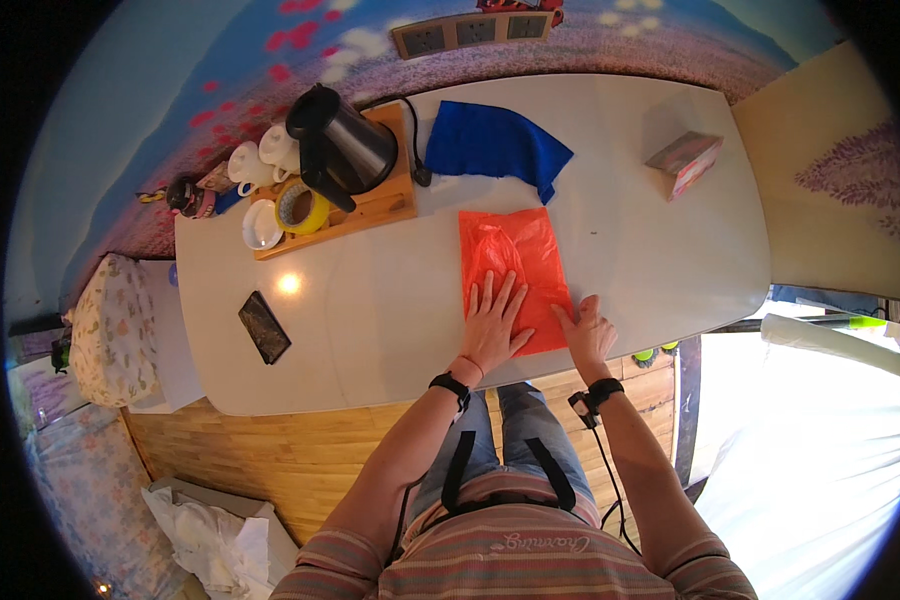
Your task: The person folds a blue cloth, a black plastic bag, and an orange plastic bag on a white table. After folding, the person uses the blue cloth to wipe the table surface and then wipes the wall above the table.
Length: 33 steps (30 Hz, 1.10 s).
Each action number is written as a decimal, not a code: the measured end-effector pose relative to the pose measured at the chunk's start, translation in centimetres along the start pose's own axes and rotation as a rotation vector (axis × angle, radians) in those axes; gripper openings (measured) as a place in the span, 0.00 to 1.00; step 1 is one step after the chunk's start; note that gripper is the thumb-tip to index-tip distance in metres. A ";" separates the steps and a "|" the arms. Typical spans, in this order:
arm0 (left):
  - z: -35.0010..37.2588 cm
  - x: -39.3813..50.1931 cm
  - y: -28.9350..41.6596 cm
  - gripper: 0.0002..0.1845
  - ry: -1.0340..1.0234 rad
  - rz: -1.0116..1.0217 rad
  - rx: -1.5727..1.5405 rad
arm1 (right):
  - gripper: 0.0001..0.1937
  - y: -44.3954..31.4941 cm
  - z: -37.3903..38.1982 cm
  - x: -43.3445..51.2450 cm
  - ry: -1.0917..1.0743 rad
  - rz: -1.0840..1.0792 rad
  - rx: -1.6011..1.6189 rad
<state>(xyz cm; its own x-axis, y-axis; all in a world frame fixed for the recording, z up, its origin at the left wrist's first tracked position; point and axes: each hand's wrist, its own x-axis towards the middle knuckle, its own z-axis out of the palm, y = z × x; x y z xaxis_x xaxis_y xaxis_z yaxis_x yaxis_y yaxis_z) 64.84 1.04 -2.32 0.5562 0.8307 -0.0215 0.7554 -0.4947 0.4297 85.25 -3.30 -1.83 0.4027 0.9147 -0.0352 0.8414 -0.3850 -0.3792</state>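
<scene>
A red plastic bag [546, 247] lies flattened on the white table, with loose, wrinkled folds in its upper left part. My left hand [491, 322] rests palm down on the bag's lower left, fingers spread. At the bag's right edge is my right hand [591, 334], its thumb touching the plastic and its other fingers curled. Whether anything is pinched in those fingers is hidden. Just beyond the bag lies a blue cloth [495, 142] with one corner hanging towards it.
A wooden tray [379, 210] at the back left bears an electric kettle [352, 146], white cups [249, 165] and a yellow tape roll [302, 207]. A smartphone [264, 328] lies at left. At right stands a small folded card or packet [686, 161]. The white table [375, 315] has rounded corners.
</scene>
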 end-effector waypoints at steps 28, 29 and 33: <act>-2.3 9.4 -8.3 0.38 -0.076 0.211 0.086 | 0.40 -2.4 0.6 0.6 -0.366 -0.604 -0.129; -2.7 9.3 -8.4 0.38 -0.013 0.171 0.055 | 0.41 -2.3 0.4 0.6 -0.326 -0.630 -0.051; -4.8 5.8 -8.2 0.46 0.040 0.182 0.055 | 0.42 -0.5 -1.1 1.0 -0.392 -0.696 0.124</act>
<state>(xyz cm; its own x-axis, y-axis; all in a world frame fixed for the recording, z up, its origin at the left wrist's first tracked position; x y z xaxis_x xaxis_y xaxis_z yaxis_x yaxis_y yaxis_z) 60.24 11.09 -1.65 0.6718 0.7354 0.0886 0.6621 -0.6498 0.3733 85.61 -2.38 -0.63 -0.3742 0.9250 -0.0666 0.7973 0.2842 -0.5325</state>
